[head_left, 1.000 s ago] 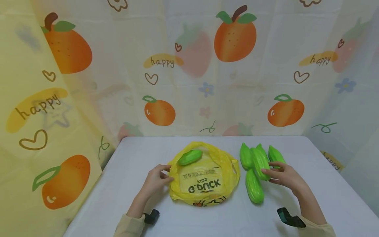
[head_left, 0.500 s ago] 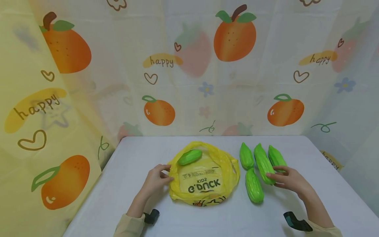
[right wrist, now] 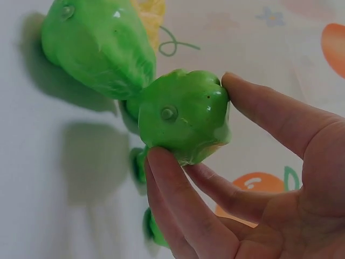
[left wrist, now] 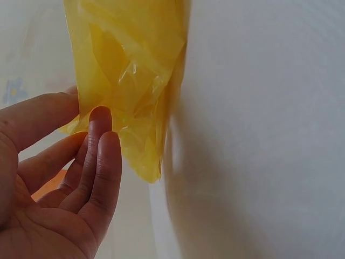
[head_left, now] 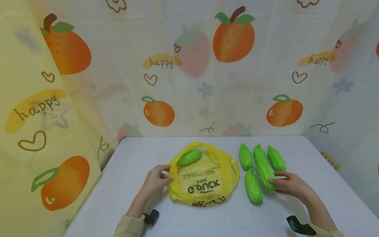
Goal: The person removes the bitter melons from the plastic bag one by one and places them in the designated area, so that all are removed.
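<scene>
My right hand (head_left: 293, 186) grips the near end of a long green ridged gourd (head_left: 263, 166) between thumb and fingers. In the right wrist view the blunt end of that gourd (right wrist: 186, 121) stands off the table, thumb on one side and fingers on the other. My left hand (head_left: 156, 179) pinches the left rim of a yellow plastic bag (head_left: 204, 194). In the left wrist view the bag (left wrist: 129, 65) hangs between the thumb and the fingers; part of the grip is hidden. Another green gourd (head_left: 189, 157) lies inside the bag's mouth.
Left of the held gourd lie two more gourds, a far one (head_left: 245, 156) and a nearer one (head_left: 253, 186). A third gourd (head_left: 276, 158) lies to its right. The white table (head_left: 142, 148) ends at a fruit-printed curtain (head_left: 189, 82).
My right hand has moved right and nearer with the long gourd, away from the two gourds at its left. My left hand and the bag have stayed in place.
</scene>
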`<state>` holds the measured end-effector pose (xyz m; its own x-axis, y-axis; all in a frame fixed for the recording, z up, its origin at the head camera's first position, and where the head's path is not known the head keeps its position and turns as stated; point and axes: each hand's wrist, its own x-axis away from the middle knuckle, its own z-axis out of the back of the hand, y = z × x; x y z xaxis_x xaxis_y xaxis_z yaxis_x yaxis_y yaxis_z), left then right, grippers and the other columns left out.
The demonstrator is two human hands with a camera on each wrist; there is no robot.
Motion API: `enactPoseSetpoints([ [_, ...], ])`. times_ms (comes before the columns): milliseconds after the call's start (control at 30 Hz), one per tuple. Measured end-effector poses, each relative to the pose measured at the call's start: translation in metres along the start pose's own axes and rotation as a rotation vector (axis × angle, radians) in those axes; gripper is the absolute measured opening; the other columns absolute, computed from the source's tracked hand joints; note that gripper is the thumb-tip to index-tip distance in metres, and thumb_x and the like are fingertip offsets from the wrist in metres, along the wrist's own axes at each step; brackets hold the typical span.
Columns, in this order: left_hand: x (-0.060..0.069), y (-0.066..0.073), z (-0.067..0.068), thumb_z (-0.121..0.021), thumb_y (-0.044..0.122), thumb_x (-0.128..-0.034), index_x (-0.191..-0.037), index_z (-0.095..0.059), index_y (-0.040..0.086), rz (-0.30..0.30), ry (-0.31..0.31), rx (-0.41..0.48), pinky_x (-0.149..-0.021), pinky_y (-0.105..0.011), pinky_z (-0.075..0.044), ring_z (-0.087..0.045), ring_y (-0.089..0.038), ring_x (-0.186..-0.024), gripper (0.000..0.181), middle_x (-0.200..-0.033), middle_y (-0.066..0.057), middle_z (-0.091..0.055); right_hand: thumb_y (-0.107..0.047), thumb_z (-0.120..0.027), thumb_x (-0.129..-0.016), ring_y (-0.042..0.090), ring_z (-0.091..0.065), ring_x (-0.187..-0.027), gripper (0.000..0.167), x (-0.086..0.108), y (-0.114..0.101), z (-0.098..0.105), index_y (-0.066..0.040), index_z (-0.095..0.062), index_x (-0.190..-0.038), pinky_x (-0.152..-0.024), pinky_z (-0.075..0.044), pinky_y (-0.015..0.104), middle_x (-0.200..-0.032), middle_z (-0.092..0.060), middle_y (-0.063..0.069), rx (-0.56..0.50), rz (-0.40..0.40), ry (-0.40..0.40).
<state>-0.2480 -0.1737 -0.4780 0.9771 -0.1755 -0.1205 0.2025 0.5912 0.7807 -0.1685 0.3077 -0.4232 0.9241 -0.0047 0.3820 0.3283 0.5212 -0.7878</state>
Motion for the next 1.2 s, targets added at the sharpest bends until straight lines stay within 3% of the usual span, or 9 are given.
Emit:
enactPoseSetpoints([
  [600,0.000,0.002,0.001,-0.079,0.010,-0.0750,-0.120,-0.064,0.008,0.018,0.004,0.003,-0.066,-0.022,-0.053,-0.062,-0.010,-0.075,0.048,-0.106,-0.003,-0.063,-0.037,-0.068,-0.086,0.028,-0.061,-0.107,0.087,-0.001,0.016,0.001,0.017,-0.025,-0.138,-0.086,-0.054,0.038,-0.132,-0.040,0.039,-0.045,-0.049,-0.037],
  [1200,-0.001,0.000,0.001,-0.078,0.012,-0.0761,-0.123,-0.062,0.008,0.029,-0.010,0.001,-0.067,-0.024,-0.053,-0.062,-0.010,-0.077,0.049,-0.108,-0.003,-0.062,-0.034,-0.064,-0.090,0.026,-0.062,-0.104,0.081,-0.001,0.028,0.002,0.019,-0.025,-0.137,-0.085,-0.054,0.037,-0.130,-0.039,0.042,-0.044,-0.046,-0.074],
])
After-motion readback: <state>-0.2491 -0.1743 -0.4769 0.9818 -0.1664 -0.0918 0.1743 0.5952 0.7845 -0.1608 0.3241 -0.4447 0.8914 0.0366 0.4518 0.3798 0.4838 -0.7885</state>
